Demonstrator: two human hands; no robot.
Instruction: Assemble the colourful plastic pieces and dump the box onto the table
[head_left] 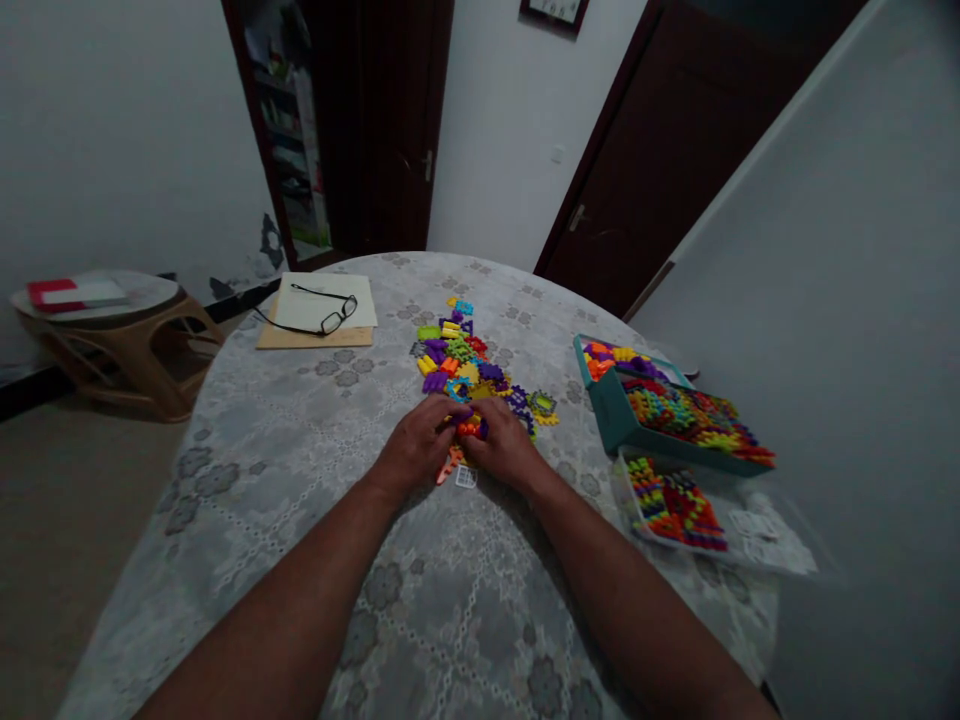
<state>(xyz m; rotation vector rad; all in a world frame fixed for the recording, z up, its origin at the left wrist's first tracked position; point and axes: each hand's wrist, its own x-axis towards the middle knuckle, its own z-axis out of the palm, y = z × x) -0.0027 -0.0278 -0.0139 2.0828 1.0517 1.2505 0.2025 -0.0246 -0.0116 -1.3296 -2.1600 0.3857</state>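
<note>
In the head view my left hand [421, 436] and my right hand [504, 440] meet near the middle of the table. The fingers of both are closed on a small cluster of orange and purple plastic building pieces [470, 427]. Its underside and much of its shape are hidden by the fingers. Just beyond lies a loose pile of colourful plastic building pieces [459, 350], some gear-shaped, in purple, yellow, green and blue. An orange notched piece [450, 466] and a small white printed tag [466, 477] lie just in front of my hands.
Eyeglasses [330, 322] rest on papers [356, 290] at the far left of the cloth-covered table [285, 450]. On the right stand a teal box [611, 405] of pieces and a clear plastic container [624, 490] with more pieces. A stool [142, 350] stands beyond the left edge.
</note>
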